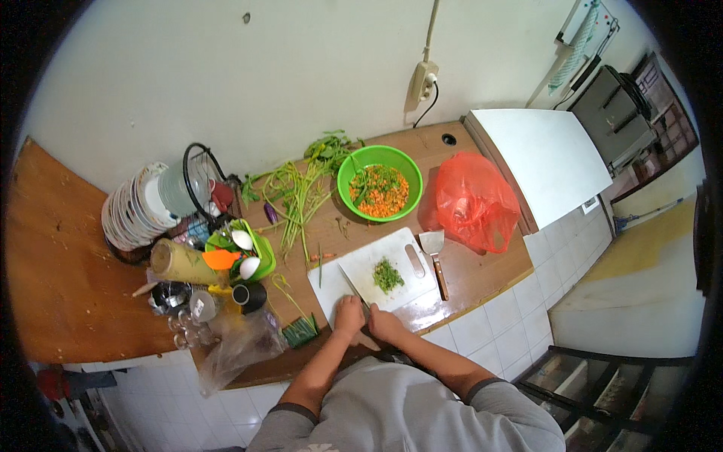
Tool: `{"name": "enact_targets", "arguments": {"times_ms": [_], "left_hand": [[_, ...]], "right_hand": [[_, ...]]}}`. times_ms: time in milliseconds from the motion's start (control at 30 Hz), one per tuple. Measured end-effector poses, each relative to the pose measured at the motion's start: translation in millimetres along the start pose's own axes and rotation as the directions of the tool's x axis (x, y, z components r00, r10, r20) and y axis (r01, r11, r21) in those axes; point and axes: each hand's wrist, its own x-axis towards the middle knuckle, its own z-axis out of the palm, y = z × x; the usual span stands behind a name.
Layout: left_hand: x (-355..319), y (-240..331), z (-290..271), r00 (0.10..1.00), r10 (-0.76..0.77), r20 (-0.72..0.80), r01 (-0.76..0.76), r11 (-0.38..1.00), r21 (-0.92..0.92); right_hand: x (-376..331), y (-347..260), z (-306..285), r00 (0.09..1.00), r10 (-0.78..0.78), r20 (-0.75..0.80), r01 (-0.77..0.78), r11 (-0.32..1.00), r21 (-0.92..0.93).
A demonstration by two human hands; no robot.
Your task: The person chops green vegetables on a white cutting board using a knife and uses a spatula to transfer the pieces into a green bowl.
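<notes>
A white cutting board (410,300) lies on the table before me, with a small heap of chopped green leaves (388,276) on it. My right hand (386,325) is wrapped round the handle of a kitchen knife (351,282), whose blade slants away to the left over the board. Close beside the blade, at the board's near edge, my left hand (349,316) is curled closed; whatever its fingers hold is hidden. Beyond the board stands a green bowl (343,181) of diced orange and green vegetables. A wide spatula (435,256) with a wooden handle rests along the board's right side.
Leafy green stalks (297,200) and a purple eggplant (270,213) lie at the back left. Stacked plates (135,211), a green utensil basket (263,252) and a dark cup (249,297) crowd the left side. A red plastic bag (478,200) sits at right.
</notes>
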Motion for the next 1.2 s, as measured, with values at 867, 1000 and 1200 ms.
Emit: {"name": "enact_targets", "arguments": {"times_ms": [867, 1000, 1200], "left_hand": [[5.7, 3.9, 6.6, 0.999, -0.038, -0.013, 0.037, 0.999, -0.032], [4.9, 1.8, 11.9, 0.994, 0.033, -0.106, -0.042, 0.996, -0.083], [5.6, 6.0, 30.3, 0.895, -0.384, -0.229, 0.207, 0.81, -0.548]], "right_hand": [[-18.0, 12.1, -17.5, 0.997, 0.023, 0.075, -0.026, 0.999, 0.035], [-16.8, 20.1, -26.1, 1.0, -0.028, 0.012, 0.028, 0.999, 0.034], [-27.1, 36.3, -54.7, 0.998, -0.033, -0.048, 0.042, 0.977, 0.209]]}}
